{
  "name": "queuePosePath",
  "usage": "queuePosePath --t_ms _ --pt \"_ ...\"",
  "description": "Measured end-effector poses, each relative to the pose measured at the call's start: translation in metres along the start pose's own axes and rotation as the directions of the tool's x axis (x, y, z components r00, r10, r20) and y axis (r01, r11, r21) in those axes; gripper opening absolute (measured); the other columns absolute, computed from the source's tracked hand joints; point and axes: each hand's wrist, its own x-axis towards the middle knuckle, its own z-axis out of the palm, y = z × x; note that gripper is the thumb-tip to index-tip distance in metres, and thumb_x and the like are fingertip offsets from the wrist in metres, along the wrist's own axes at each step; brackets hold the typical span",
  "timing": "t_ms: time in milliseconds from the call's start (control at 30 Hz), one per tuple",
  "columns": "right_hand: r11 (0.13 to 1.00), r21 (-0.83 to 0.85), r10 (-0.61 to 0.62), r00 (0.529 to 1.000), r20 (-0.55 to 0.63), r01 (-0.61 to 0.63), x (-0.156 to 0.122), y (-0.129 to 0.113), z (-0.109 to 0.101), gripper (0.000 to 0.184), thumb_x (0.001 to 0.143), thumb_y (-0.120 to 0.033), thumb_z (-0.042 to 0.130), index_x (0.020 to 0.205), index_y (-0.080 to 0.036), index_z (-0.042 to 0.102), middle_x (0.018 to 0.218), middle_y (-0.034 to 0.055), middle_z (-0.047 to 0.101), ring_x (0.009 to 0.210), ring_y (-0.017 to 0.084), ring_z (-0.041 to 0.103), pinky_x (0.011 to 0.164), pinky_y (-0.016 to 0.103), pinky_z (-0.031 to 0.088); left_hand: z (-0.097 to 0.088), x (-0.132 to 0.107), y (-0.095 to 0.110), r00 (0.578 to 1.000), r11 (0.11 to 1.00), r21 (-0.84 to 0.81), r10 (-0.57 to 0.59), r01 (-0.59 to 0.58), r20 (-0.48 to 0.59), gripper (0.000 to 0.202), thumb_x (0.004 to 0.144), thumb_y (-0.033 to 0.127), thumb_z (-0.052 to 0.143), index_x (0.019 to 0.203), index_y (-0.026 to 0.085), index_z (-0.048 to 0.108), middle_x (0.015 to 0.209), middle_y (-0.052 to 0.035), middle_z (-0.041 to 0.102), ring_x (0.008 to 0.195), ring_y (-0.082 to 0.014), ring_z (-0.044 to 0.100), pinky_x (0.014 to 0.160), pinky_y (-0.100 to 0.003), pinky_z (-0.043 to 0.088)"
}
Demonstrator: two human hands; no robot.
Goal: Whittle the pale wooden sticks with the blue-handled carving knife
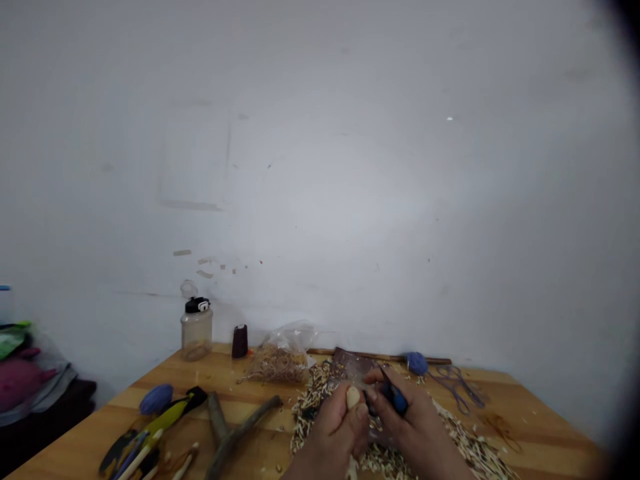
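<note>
Wooden tabletop (540, 450) lies strewn with pale shavings (305, 417) under both hands, the left hand (337, 427) curled closed around a small pale wooden piece (353, 397), the right hand (415, 417) gripping a blue-handled tool (396, 398).

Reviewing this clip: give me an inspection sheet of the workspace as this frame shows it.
surface: wooden table strewn with pale wood shavings.
job's things: small pale wooden piece held in left hand; blue-handled tool in right hand; dark flat slab behind them.
clutter: forked branch, yellow-and-black tool handle, blue yarn ball, purple cord, clear bottle, plastic bag of fibres, dark spool.
grips: both hands closed on their items.
cables: nothing seen.
surroundings: white wall with pale marks; pink soft item at far left.
</note>
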Motion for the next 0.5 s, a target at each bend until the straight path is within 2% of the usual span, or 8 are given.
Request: queuePosePath --t_ms 133,200,333,367,433,500 --pt "0.993 0.122 -0.011 0.998 0.06 0.004 0.002 -0.005 0.002 0.035 0.083 -0.048 0.048 0.096 -0.02 0.065 0.081 0.0031 0.067 0.075 0.018 0.061 0.069 0.027 0.046 -0.006 0.001 -0.004 0.99 0.985 -0.155 -0.059 0.079 0.129 0.038 0.08 0.052 0.056 0.103 0.022 0.05 0.052 0.0088 0.035 0.043 -0.0069 0.029 0.044 -0.02 0.025" --pt "0.99 0.14 -0.027 0.996 0.079 0.015 0.0 -0.008 0.001 0.035 0.083 -0.048 0.049 0.097 -0.02 0.066 0.088 0.0042 0.067 0.083 0.019 0.06 0.076 0.028 0.045 -0.008 0.002 -0.006 0.981 0.961 -0.255 -0.065 0.11 0.181 0.044 0.077 0.047 0.063 0.113 0.025 0.048 0.054 0.0081 0.04 0.042 -0.0059 0.032 0.044 -0.019 0.027" --pt "0.994 0.104 -0.042 0.99 0.137 0.027 -0.005 -0.01 0.0 0.033 0.084 -0.047 0.049 0.091 -0.021 0.067 0.081 0.0019 0.065 0.075 0.016 0.058 0.071 0.025 0.044 -0.005 0.003 -0.008 0.963 0.843 -0.487 -0.123 0.229 0.239 0.056 0.065 0.029 0.078 0.115 0.032 0.051 0.084 0.0025 0.058 0.051 -0.0043 0.046 0.054 -0.018 0.035" --pt "0.995 0.099 -0.034 0.99 0.135 0.021 -0.005 -0.01 0.0 0.033 0.084 -0.047 0.049 0.087 -0.02 0.067 0.075 0.0007 0.064 0.07 0.015 0.056 0.067 0.024 0.043 -0.004 0.005 -0.008 0.96 0.814 -0.522 -0.147 0.254 0.237 0.056 0.065 0.027 0.077 0.115 0.031 0.052 0.088 0.001 0.06 0.054 -0.0061 0.051 0.058 -0.02 0.038" --pt "0.994 0.111 0.004 0.999 0.037 -0.008 -0.005 -0.009 0.0 0.032 0.084 -0.047 0.049 0.081 -0.019 0.064 0.069 -0.0008 0.06 0.064 0.013 0.053 0.06 0.022 0.042 -0.006 0.009 -0.006 0.963 0.768 -0.581 -0.194 0.268 0.188 0.043 0.072 0.03 0.07 0.113 0.027 0.056 0.087 -0.0026 0.063 0.062 -0.0127 0.058 0.062 -0.025 0.043" --pt "0.992 0.117 0.065 0.994 -0.09 -0.054 -0.002 -0.005 -0.002 0.034 0.084 -0.049 0.047 0.078 -0.018 0.061 0.064 -0.0019 0.057 0.058 0.012 0.05 0.055 0.021 0.04 -0.011 0.014 0.0 0.963 0.722 -0.654 -0.265 0.228 0.044 0.03 0.074 0.032 0.067 0.101 0.02 0.061 0.086 -0.0054 0.065 0.073 -0.0191 0.062 0.068 -0.031 0.047"
